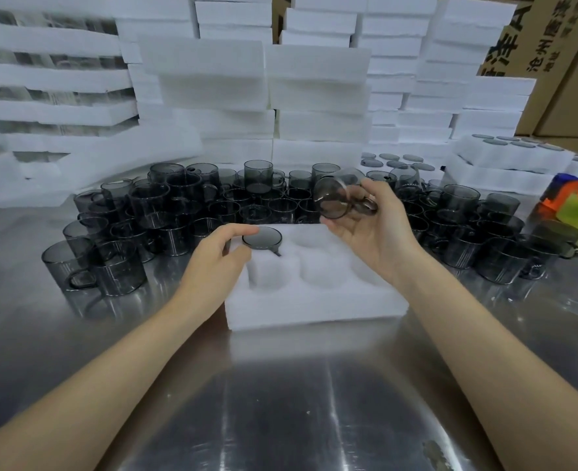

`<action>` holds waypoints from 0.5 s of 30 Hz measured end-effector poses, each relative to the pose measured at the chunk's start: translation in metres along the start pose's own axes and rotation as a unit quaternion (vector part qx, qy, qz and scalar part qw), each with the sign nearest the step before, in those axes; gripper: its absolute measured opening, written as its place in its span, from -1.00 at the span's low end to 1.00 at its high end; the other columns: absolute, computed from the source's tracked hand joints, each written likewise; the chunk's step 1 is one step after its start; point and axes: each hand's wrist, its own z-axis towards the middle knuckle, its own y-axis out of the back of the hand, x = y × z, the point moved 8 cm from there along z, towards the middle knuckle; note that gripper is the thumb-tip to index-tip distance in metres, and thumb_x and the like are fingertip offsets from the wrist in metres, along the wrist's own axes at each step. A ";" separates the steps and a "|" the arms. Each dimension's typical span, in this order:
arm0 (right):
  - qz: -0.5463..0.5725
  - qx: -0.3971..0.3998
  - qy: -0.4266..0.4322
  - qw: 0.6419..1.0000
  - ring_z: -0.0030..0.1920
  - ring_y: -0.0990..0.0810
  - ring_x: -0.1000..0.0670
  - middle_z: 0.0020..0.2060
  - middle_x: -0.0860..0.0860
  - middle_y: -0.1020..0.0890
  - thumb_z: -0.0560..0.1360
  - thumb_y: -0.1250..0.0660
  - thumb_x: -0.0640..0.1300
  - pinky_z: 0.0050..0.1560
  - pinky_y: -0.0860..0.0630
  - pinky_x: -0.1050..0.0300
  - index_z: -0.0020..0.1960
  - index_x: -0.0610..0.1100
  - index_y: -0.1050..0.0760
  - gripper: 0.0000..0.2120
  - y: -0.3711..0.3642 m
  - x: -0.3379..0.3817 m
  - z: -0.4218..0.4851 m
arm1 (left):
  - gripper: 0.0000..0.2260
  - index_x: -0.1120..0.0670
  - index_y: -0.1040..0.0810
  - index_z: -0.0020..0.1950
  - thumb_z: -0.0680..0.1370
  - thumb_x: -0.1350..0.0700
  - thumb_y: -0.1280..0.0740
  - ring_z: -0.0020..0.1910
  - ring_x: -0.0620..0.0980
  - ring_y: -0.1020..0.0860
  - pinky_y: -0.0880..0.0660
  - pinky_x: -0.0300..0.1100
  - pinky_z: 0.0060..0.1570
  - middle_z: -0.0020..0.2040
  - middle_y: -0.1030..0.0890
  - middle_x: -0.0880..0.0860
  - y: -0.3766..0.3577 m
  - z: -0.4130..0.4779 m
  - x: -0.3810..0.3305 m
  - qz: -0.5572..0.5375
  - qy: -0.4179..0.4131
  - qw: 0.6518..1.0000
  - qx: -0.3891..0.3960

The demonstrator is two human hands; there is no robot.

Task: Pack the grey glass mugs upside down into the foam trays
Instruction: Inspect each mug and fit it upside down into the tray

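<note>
My left hand (219, 253) pinches the seated grey mug (262, 237), upside down in the foam tray (314, 300) at its fingertips; my right hand (372, 226) grips a second mug (335, 198), tilted, which probably needs inverting into the neighbouring pocket.

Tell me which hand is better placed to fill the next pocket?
Right. The right hand holds a tilted grey glass mug near empty pockets of the white foam tray; the left hand carries none, its fingers at the seated upside-down mug.
</note>
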 end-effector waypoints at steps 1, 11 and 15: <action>-0.021 0.004 0.019 1.000 -0.23 -0.57 -0.09 -0.24 -0.11 -0.58 0.57 -0.22 -0.13 -0.18 -0.61 0.10 -0.09 -0.19 -0.50 -0.84 -0.001 0.001 0.002 | -0.64 -0.07 -0.60 0.15 0.53 0.31 -0.21 -0.22 -0.16 -0.44 -0.31 -0.43 -0.35 0.02 -0.61 -0.06 0.000 0.000 0.001 -0.003 0.001 1.000 0.000; -0.553 0.021 0.195 0.809 0.03 -0.51 0.14 0.00 0.19 -0.55 0.32 -0.36 0.10 0.09 -0.45 0.25 0.41 0.00 -0.41 -0.34 -0.027 0.003 -0.014 | -0.63 -0.06 -0.59 0.17 0.52 0.31 -0.21 -0.02 -0.13 -0.53 -0.37 -0.38 -0.14 0.13 -0.59 -0.11 0.000 0.000 0.000 -0.004 -0.004 1.000 0.002; -0.617 0.057 0.178 0.765 0.20 -0.42 0.09 0.11 0.14 -0.53 0.38 -0.35 0.12 0.16 -0.33 0.27 0.47 0.02 -0.32 -0.32 -0.028 -0.001 -0.014 | -0.64 -0.05 -0.60 0.16 0.52 0.31 -0.21 -0.18 -0.28 -0.47 -0.33 -0.50 -0.28 0.10 -0.59 -0.13 0.000 0.001 -0.001 0.002 -0.011 1.000 0.004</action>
